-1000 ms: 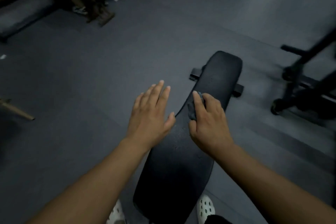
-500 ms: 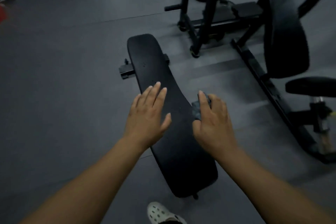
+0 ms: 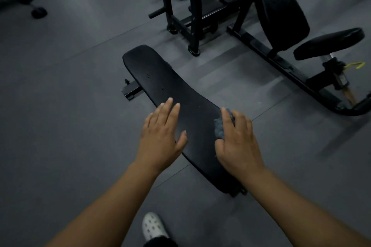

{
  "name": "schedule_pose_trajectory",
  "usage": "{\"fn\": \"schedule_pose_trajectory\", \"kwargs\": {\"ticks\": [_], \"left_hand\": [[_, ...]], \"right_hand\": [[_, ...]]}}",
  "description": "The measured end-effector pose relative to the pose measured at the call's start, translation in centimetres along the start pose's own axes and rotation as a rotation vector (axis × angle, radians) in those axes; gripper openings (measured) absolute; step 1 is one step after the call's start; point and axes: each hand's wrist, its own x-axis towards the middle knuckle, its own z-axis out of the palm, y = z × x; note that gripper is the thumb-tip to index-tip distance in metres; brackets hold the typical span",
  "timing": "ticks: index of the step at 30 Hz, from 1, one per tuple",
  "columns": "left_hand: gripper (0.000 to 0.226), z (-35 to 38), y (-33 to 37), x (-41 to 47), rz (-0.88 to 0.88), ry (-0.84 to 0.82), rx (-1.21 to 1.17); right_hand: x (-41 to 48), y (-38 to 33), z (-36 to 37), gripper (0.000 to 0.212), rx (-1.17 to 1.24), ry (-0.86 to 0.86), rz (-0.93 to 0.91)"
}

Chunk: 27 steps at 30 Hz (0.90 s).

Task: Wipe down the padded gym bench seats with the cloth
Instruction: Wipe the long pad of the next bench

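Shoe [image 3: 153,228], white with holes, stands on the grey floor [image 3: 60,126] at the bottom edge, between the two forearms. Just beyond it, the left hand [image 3: 160,136] lies flat with straight fingers over the bench [image 3: 176,90], at its left edge, holding nothing, as it did half a second ago. The right hand [image 3: 239,140] grips the bunched blue-grey cloth [image 3: 219,128] between forefinger and thumb and presses it on the right edge of the pad, about where it was before. The view has swung since then. The black bench now runs on a stronger slant from lower right to upper left, and its foot [image 3: 130,91] sticks out on the left. Farther off on the right, the machine's seat [image 3: 329,43] and back pad [image 3: 281,6] show more fully than earlier. A wheel [image 3: 39,12] has come into view at the far left.
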Motion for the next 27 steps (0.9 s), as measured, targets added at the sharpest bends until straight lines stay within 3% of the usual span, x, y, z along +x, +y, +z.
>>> {"fn": "schedule_pose_trajectory", "kwargs": {"ticks": [15,27], "left_hand": [[0.075,-6.6,-26.1,11.1,0.266,-0.028,-0.001],[0.074,-2.8,-38.1,30.8,0.317,-0.156,0.028]], "right_hand": [[11.5,-21.5,13.4,0.073,-0.029,0.070,0.266],[31.8,-23.6,26.0,0.075,0.032,0.026,0.363]]}}
